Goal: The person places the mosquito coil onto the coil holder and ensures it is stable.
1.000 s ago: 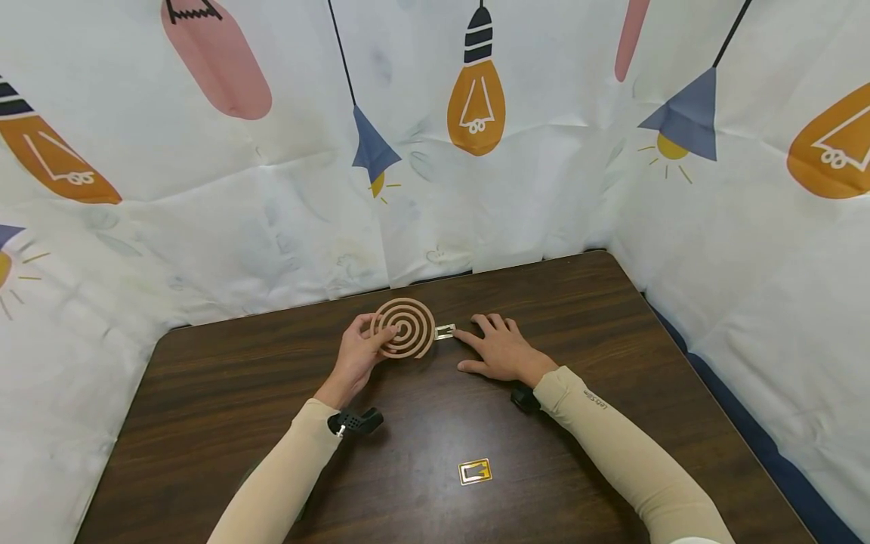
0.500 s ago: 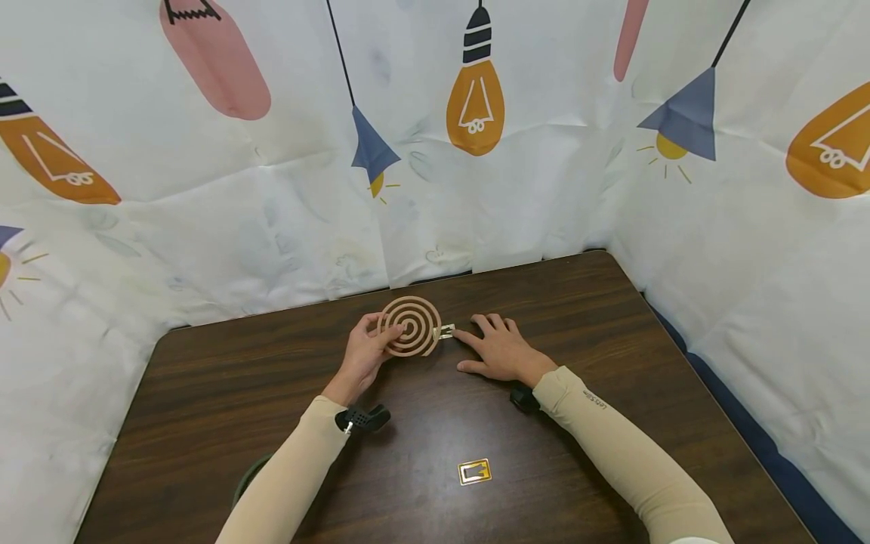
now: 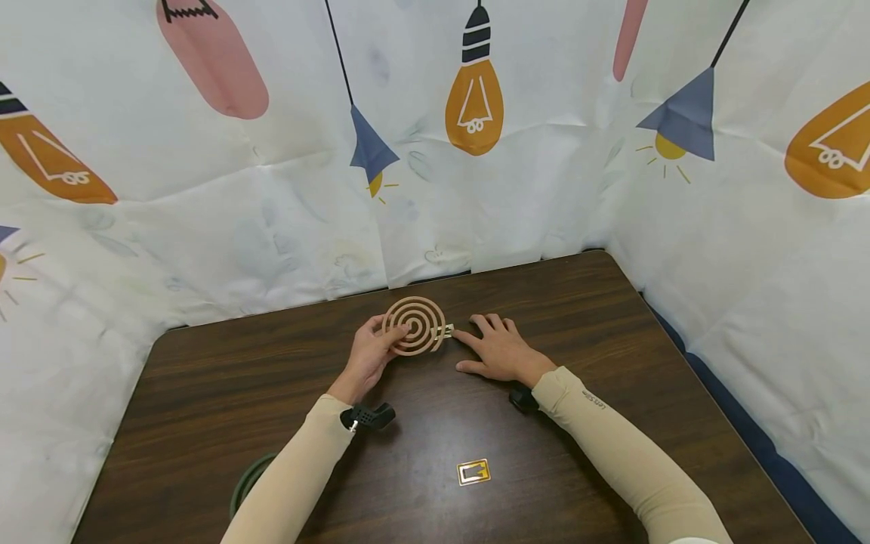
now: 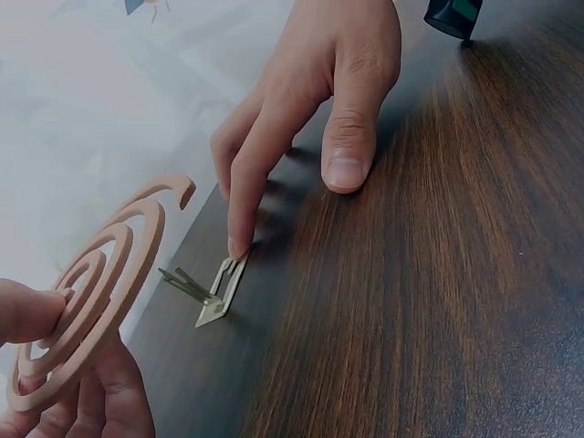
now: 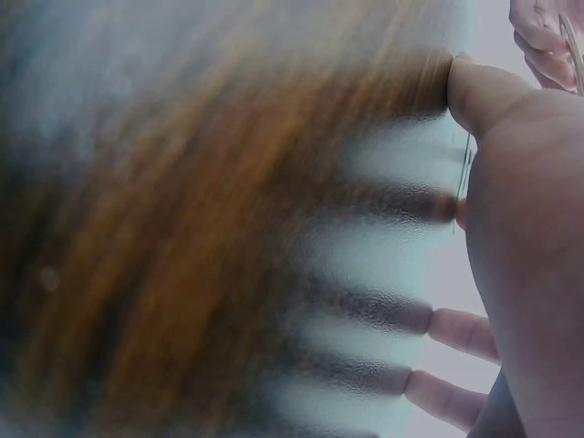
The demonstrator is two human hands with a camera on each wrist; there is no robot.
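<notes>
A light-brown mosquito coil (image 3: 413, 323) is in my left hand (image 3: 369, 357), pinched between thumb and fingers near its middle. In the left wrist view the coil is tilted and held off the table. Right of it, a small metal coil stand (image 4: 215, 312) lies on the tabletop with thin prongs (image 4: 188, 287) bent upward. The coil's right edge overlaps the stand in the head view. My right hand (image 3: 499, 355) has its fingers spread on the table, and the index fingertip presses the stand's right end. Little of the stand shows in the right wrist view.
On the dark wood table (image 3: 578, 310), a flat gold metal plate (image 3: 473, 472) with a cut-out lies nearer me. A green round object (image 3: 246, 483) is partly hidden behind my left sleeve. A white patterned cloth (image 3: 285, 211) hangs behind the table's far edge.
My left hand has moved right with the coil, which now overlaps more of the stand. The right hand has stayed in place. More of the green round object shows beside the left sleeve.
</notes>
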